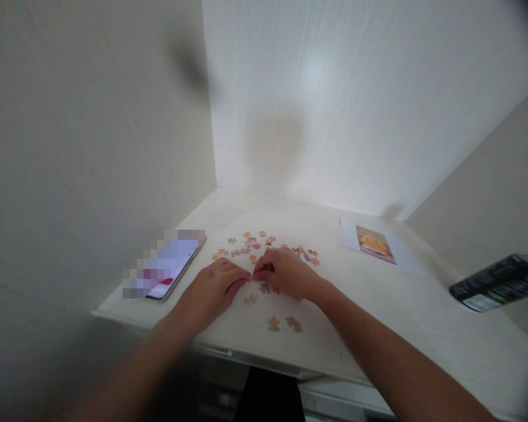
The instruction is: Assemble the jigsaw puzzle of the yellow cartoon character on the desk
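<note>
Between the fingertips of the left hand point(212, 287) and the right hand point(289, 272) sat a pinkish puzzle piece point(249, 279), pinched from both sides, perhaps to keep so little a thing steady; whether it was one piece or two joined was too small to tell. Just beyond the hands, loose pieces point(245, 251) lay spread over the tabletop point(391, 310), probably so that each could be seen and reached. Nearer the body than the right hand lay stray pieces point(273, 324). Left of the left hand rested a phone point(176, 266). Well right of the right hand lay a printed picture point(375, 243), seemingly kept in easy sight, and farther right, a dark can point(497, 283).
</note>
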Available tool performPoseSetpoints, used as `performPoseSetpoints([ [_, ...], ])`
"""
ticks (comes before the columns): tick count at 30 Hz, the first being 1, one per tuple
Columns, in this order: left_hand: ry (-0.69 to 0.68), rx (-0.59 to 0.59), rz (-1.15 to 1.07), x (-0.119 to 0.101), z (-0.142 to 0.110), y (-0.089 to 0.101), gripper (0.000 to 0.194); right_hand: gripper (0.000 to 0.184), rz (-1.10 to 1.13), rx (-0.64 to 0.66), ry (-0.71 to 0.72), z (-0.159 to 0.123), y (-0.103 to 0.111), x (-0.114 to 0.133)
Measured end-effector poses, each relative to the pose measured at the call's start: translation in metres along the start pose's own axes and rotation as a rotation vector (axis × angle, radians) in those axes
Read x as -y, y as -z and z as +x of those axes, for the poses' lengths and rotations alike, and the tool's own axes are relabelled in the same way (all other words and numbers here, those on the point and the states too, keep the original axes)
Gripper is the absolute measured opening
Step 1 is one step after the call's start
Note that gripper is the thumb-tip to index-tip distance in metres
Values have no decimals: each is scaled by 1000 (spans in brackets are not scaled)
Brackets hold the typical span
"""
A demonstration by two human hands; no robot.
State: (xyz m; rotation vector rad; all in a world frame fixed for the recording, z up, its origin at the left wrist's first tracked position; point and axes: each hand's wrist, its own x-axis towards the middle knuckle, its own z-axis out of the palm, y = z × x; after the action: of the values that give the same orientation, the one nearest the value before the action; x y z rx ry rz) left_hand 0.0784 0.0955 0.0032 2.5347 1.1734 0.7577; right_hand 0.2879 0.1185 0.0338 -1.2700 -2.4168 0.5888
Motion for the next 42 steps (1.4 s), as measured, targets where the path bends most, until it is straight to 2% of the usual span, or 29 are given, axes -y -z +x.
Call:
performPoseSetpoints([
  [8, -35, 40, 74, -9, -3, 3, 26, 16, -52, 36, 57, 0, 1, -1],
  [15, -35, -7, 23, 1, -5, -3, 25, 20, -64, 51, 136, 0, 2, -3],
  [23, 53, -10, -4, 0, -2, 1, 21, 20, -55, 47, 130, 1, 0, -5],
  [42, -23, 25, 21, -12, -2, 3, 25, 18, -54, 44, 114, -1, 2, 0],
])
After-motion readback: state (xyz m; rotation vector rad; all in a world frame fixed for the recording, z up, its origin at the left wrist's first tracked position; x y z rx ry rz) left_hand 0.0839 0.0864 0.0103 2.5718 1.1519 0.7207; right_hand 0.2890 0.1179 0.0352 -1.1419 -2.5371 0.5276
